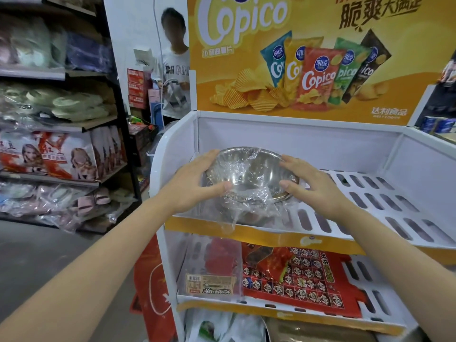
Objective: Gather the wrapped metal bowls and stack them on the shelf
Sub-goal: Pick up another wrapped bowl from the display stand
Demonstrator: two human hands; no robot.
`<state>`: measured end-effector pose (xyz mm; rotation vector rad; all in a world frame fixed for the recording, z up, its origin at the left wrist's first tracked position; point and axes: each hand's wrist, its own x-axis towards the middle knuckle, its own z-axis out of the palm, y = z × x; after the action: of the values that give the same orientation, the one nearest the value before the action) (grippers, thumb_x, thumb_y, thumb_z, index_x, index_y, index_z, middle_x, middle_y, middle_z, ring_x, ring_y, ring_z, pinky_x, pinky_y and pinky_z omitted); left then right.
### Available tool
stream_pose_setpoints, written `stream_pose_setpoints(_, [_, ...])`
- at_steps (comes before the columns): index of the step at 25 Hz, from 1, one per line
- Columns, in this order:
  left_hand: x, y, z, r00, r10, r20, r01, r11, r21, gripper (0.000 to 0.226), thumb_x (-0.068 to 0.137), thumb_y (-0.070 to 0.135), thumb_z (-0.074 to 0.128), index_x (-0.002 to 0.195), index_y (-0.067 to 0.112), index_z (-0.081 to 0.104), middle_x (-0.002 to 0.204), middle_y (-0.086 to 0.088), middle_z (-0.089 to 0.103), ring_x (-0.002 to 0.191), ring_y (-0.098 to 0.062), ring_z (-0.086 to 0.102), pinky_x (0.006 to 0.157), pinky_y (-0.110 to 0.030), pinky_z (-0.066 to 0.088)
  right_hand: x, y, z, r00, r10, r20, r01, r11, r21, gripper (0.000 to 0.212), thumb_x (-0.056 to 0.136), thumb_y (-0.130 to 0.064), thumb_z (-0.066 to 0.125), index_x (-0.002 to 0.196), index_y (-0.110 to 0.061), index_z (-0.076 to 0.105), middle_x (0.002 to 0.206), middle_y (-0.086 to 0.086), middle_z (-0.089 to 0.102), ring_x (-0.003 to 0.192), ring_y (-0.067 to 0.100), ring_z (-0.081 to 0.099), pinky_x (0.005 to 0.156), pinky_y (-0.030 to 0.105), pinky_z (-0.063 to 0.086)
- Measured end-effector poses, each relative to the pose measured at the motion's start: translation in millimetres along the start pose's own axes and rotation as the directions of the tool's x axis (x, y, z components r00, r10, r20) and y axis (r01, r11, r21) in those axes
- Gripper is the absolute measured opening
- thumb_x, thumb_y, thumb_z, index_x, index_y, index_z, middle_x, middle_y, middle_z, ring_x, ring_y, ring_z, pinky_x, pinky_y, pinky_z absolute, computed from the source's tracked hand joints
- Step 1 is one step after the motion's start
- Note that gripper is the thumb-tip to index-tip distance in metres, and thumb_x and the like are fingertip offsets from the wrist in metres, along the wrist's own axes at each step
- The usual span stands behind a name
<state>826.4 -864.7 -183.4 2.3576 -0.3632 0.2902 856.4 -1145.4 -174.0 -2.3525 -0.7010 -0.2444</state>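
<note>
A shiny metal bowl in clear plastic wrap point(249, 176) is at the left end of the white slotted top shelf point(385, 201) of a display stand. My left hand point(195, 183) grips its left rim and my right hand point(313, 183) grips its right rim. Loose wrap hangs below the bowl over the shelf's front edge. I cannot tell whether the bowl rests on the shelf or hangs just above it.
The stand's lower shelf holds red snack packs point(303, 280) and a clear-wrapped pack point(212, 270). An orange chip poster point(308, 53) backs the stand. Dark shelving with bagged goods point(56, 134) lines the left. A person point(175, 70) stands behind the stand's left side.
</note>
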Motion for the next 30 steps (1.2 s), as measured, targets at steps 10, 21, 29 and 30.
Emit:
stream_pose_setpoints(10, [-5.8,3.2,2.2,0.996,-0.068,-0.058,0.068,0.998,-0.002,0.099,0.064,0.077,0.051,0.149,0.037,0.022,0.159,0.003,0.022,0.147,-0.015,0.016,0.119,-0.044,0.018,-17.5,-1.9,14.8,0.97,0.193,-0.15,-0.142,0.945,0.295,0.067,0.083,-0.054,0.056,0.143,-0.034,0.035,0.149,-0.011,0.033,0.132,0.007,0.034,0.106,0.033,0.031])
stream_pose_setpoints(21, [-30.8,10.1,15.2,0.98,-0.169,-0.104,0.112,0.904,-0.412,0.106,0.048,0.063,0.08,0.142,0.049,0.033,0.148,0.01,0.042,0.133,-0.016,0.044,0.11,-0.045,0.038,-36.0,-29.0,26.5,0.959,0.228,-0.169,-0.096,0.821,0.563,0.051,0.088,-0.019,0.062,0.125,-0.048,0.042,0.107,0.017,0.061,0.087,0.031,0.061,0.077,0.028,0.053])
stream_pose_setpoints(29, [-80.4,34.7,-8.0,0.977,-0.088,-0.193,-0.004,0.904,-0.428,0.107,0.044,0.065,0.085,0.138,0.055,0.034,0.145,0.01,0.044,0.131,-0.019,0.048,0.108,-0.048,0.039,-74.2,-65.8,12.1,0.97,0.106,-0.217,0.042,0.811,0.584,0.079,0.075,-0.034,0.072,0.144,-0.036,0.032,0.118,0.022,0.056,0.1,0.046,0.054,0.081,0.049,0.051])
stream_pose_setpoints(30, [-93.7,38.9,-10.3,0.974,-0.093,-0.208,-0.002,0.909,-0.416,0.104,0.045,0.065,0.084,0.136,0.057,0.034,0.145,0.01,0.044,0.132,-0.017,0.047,0.109,-0.048,0.039,-80.8,-71.0,13.7,0.973,0.095,-0.211,0.048,0.81,0.585,0.079,0.075,-0.037,0.073,0.143,-0.037,0.033,0.116,0.025,0.055,0.099,0.047,0.054,0.078,0.05,0.051])
